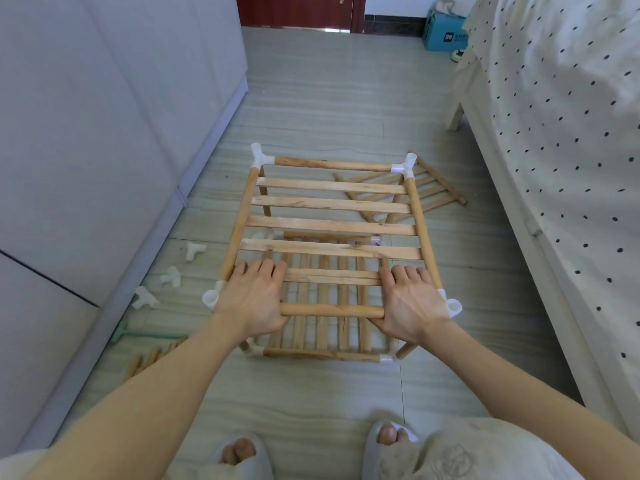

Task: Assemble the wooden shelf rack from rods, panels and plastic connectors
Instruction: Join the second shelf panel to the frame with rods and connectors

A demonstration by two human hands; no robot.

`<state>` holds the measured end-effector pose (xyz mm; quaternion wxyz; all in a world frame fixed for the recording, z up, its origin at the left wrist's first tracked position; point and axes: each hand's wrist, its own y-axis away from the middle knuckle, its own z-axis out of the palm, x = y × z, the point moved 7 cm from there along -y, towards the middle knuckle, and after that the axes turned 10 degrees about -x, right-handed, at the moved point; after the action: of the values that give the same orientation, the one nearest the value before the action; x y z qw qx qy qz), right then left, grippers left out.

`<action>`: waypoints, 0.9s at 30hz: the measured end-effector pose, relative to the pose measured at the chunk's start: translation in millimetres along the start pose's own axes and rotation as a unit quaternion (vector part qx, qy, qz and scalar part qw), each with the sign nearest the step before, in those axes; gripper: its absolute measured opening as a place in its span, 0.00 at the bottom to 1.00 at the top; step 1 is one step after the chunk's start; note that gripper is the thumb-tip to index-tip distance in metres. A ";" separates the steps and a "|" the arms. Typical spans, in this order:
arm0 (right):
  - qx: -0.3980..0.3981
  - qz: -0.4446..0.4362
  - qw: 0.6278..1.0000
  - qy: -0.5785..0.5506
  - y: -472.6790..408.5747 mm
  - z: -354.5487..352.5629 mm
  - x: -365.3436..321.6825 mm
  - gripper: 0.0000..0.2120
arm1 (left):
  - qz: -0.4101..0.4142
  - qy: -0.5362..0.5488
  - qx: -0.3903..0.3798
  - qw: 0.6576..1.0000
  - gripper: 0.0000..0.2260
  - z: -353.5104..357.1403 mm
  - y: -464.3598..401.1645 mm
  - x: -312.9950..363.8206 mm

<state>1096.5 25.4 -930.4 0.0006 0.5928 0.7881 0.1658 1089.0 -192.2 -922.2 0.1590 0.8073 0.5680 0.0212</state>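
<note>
A slatted wooden shelf panel (330, 225) with white plastic corner connectors (259, 155) sits as the upper tier of a partly built rack on the floor. My left hand (252, 299) grips the left end of its near front rod (332, 310), fingers over the nearest slat. On the right end of the same rod my right hand (410, 303) holds on likewise. A lower slatted tier (322, 341) shows beneath, with vertical rods at the corners.
Three loose white connectors (194, 251) lie on the floor to the left, with spare rods (152, 358) near my left forearm. Another slatted panel (433, 188) lies behind the rack. A grey cabinet (104, 133) stands left, a bed (554, 168) right.
</note>
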 end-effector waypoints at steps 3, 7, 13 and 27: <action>0.001 -0.001 1.000 0.002 -1.1 0.1 1.0 0.41 | -0.002 -0.004 -0.001 1.000 0.35 0.9 -2.0 -1.1; -0.021 0.001 1.000 -0.019 0.3 -2.3 2.0 0.42 | -0.006 0.002 -0.027 1.000 0.35 -1.2 -1.6 1.3; -0.196 -0.020 0.974 -0.115 12.4 -13.5 -1.0 0.48 | 0.035 0.061 -0.232 0.970 0.37 -22.7 15.1 -2.8; -0.134 -0.161 0.955 -0.208 -3.1 -144.8 -139.9 0.29 | -0.093 0.433 0.018 0.896 0.20 -49.6 115.6 -118.6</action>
<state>1106.6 -143.8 -821.7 0.2712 0.4739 0.8259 0.1406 1141.7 -325.4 -825.3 -0.1159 0.6644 0.6534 0.3439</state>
